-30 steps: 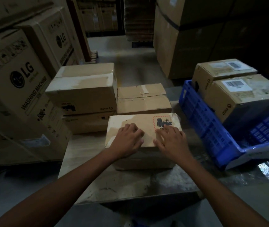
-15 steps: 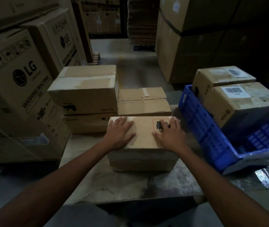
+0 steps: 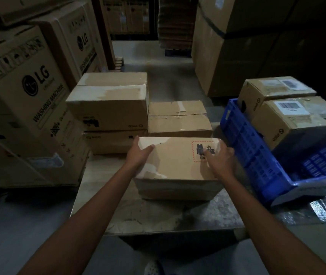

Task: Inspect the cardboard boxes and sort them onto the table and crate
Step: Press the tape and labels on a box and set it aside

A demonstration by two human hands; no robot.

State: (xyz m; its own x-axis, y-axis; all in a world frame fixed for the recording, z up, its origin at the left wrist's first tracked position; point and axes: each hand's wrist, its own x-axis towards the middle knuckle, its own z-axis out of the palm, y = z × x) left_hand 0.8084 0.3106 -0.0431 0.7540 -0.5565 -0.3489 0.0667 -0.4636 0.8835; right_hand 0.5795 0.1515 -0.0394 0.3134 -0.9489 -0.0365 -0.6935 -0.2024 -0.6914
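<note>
Left hand [image 3: 138, 153] grips the far left corner of the labelled box [image 3: 176, 167], thumb lying on the top face and fingers wrapped down the left side. Right hand [image 3: 222, 159] holds the opposite end, thumb pressed on the red-dashed label [image 3: 196, 155] and fingers curled over the right edge. The box stands in the middle of the worktop [image 3: 158, 221]; whether its base is fully down I cannot tell.

Its far edge runs just in front of a small taped box [image 3: 178, 118], with hardly a gap between them. The far left corner comes close to the lower box [image 3: 108, 142] of a two-high stack, with the upper box [image 3: 108, 104] above it. On the right, only a narrow strip of worktop separates the labelled box from the wall of the blue crate [image 3: 245, 147], which sits tilted beside the worktop's right side and carries two boxes with barcode stickers, the near one [image 3: 296, 124] and the far one [image 3: 273, 90].

Toward the person a broad band of scuffed worktop runs to the near edge, and a bare strip lies to the left of the box. LG cartons [image 3: 19, 86] crowd that left edge. Beyond the boxes an aisle of floor [image 3: 168, 76] runs back between those cartons and a tall carton [image 3: 227, 56] on the right.
</note>
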